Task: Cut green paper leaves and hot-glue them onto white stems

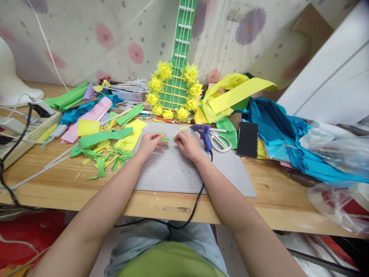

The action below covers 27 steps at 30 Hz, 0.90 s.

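Over the upper part of a grey cutting mat (170, 173), my left hand (151, 145) has its thumb and forefinger pinched on a small green paper piece (163, 137). My right hand (186, 143) is beside it, a short gap away, with fingers curled together; a bit of green shows at its fingertips, too small to make out. A blue glue gun (204, 135) lies just right of my right hand, next to white-handled scissors (221, 142). Behind the hands stands a green paper instrument (175, 90) ringed with yellow paper flowers (190, 73).
Green and yellow paper scraps (106, 148) are heaped left of the mat. A black phone (247, 139) and blue crepe paper (268, 119) lie to the right. The black glue-gun cord (198, 196) crosses the mat and hangs over the table's front edge (178, 215).
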Motion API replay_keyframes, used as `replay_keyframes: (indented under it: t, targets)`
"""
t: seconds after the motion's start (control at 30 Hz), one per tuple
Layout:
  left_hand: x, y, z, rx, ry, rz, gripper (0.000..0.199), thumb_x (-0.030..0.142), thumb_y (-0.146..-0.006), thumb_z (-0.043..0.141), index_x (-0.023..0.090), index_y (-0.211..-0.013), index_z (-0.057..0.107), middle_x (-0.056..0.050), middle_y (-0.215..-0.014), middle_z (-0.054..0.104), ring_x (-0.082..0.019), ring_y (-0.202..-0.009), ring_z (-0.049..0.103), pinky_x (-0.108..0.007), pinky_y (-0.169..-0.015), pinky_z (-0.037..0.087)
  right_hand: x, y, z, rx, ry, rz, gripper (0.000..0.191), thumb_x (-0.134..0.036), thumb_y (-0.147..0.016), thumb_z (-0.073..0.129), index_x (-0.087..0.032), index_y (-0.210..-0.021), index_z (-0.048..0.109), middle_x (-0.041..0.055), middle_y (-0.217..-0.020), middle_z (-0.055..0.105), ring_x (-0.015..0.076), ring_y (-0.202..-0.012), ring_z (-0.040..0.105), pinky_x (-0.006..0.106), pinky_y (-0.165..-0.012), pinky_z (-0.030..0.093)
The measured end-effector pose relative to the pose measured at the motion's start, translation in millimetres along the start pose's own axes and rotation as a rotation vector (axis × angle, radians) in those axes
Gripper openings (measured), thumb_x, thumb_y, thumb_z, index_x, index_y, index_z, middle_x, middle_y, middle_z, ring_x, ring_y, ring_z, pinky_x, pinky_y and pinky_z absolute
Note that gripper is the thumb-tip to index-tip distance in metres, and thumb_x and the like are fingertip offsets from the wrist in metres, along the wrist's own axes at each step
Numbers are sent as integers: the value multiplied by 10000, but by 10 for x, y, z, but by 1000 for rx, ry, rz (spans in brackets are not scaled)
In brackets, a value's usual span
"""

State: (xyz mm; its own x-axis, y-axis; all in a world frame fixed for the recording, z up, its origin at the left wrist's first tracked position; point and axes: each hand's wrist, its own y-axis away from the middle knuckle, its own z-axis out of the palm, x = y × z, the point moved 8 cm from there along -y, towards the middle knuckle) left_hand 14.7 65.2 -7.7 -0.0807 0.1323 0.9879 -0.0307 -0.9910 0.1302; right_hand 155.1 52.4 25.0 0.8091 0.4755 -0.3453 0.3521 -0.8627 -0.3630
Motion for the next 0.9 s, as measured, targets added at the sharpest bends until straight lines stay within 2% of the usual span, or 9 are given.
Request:
replay_keyframes:
  t: [0.17, 0.43, 0.57, 0.77, 0.9]
  targets:
    - [-6, 2, 21, -26, -10, 2, 328, 323, -609, 714, 100, -834, 628, -108, -839, 677, -219, -694, 672, -242, -482, 514, -14, -3, -3, -1, 4, -6, 150, -162, -826, 408, -182, -800, 555, 60, -863, 586, 172, -836, 499, 274, -712, 343]
    - [51, 12, -12, 9, -38, 13, 271, 341, -711, 614, 94, -824, 610, -107, -847, 664, -197, -646, 669, -238, -460, 508, 6, 5, -1, 11, -8, 14, 140, -152, -814, 428, -182, -797, 563, 59, -866, 597, 169, -826, 512, 268, -700, 347]
    - [111, -60, -197, 137, -46, 89, 226, 298, -731, 568, 95, -822, 607, -93, -770, 661, -185, -636, 664, -243, -478, 511, 62, 15, -12, 9, -51, 97, 109, -175, -806, 463, -188, -820, 570, 53, -874, 606, 166, -824, 523, 275, -695, 352]
    - [216, -157, -540, 340, -47, 210, 219, 309, -729, 528, 115, -816, 581, -77, -746, 656, -162, -627, 652, -228, -486, 493, 153, 25, 80, -6, -87, 322, 94, -145, -754, 503, -184, -804, 572, 65, -839, 611, 170, -787, 541, 283, -684, 377]
    - [277, -174, -697, 403, -223, 264, 228, 319, -750, 482, 144, -854, 583, -63, -776, 660, -160, -667, 646, -255, -545, 496, 137, -5, 189, -59, -84, 385, 134, -137, -741, 505, -182, -850, 566, 76, -835, 615, 187, -786, 553, 295, -670, 381]
